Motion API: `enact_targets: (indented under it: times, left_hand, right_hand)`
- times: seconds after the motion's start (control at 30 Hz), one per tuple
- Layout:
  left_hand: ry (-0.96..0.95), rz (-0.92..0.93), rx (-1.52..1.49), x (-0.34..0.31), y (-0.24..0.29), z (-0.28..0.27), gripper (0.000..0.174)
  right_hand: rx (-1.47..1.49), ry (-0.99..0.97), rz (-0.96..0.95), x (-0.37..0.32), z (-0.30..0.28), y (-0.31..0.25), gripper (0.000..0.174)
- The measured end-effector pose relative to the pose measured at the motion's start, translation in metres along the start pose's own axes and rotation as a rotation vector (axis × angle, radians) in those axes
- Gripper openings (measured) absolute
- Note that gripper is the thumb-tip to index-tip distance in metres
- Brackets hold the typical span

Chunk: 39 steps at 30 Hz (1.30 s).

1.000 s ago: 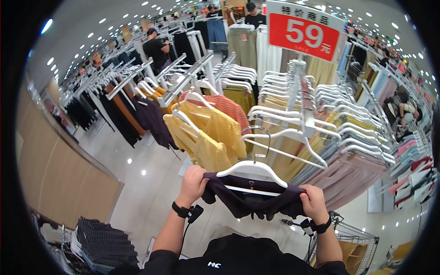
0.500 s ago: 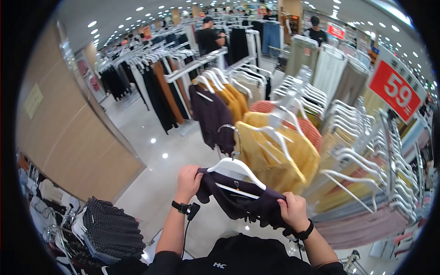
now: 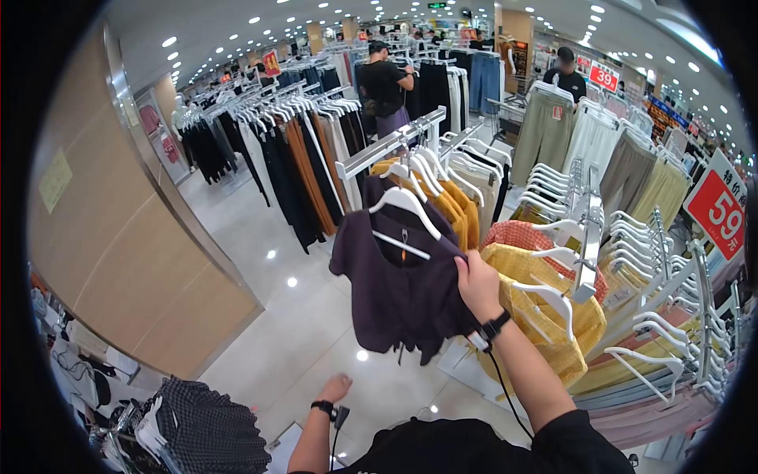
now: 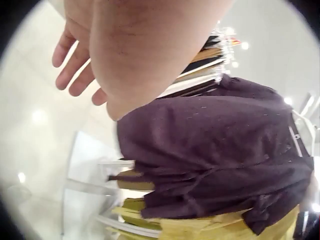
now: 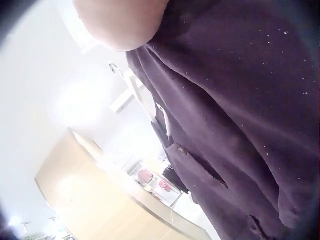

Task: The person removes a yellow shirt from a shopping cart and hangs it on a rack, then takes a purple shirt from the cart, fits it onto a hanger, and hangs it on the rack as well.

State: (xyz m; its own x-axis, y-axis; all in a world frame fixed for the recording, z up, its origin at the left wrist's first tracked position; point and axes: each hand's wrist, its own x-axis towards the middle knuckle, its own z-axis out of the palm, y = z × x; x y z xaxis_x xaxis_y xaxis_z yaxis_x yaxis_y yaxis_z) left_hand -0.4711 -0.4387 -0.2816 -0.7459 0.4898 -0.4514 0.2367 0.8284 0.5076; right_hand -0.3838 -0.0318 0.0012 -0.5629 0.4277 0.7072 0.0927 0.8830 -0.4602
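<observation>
A dark purple short-sleeved top [image 3: 395, 292] hangs on a white hanger [image 3: 404, 202], in front of another dark garment at the end of a rail. My right hand [image 3: 478, 286] pinches the top's shoulder, on the right in the head view. Low in the head view, my left hand [image 3: 335, 388] is away from the top and holds nothing; its fingers [image 4: 75, 70] hang loosely apart in the left wrist view. The purple cloth [image 5: 240, 110] fills much of the right wrist view. The hanger's hook is hard to make out against the rail.
Mustard tops [image 3: 454, 207] hang behind the purple one, with yellow checked tops [image 3: 545, 316] to the right. A metal rail arm [image 3: 395, 142] juts out above. A wood-panelled wall [image 3: 118, 229] stands at left, a checked garment [image 3: 209, 426] at lower left. Two people in black stand farther back.
The purple top has moved forward and up to the mustard garments' rail, and hangs at full length. My left hand has let go of it and dropped; my right still holds it. The view has turned left.
</observation>
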Motion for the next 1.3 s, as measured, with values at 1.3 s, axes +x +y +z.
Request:
enact_targets:
  times: [1.3]
  left_hand:
    - [-0.569,0.58,0.413,-0.002,-0.182,0.165,0.02]
  right_hand:
    - [-0.07,-0.869,0.27,-0.313,-0.045,0.121,0.013]
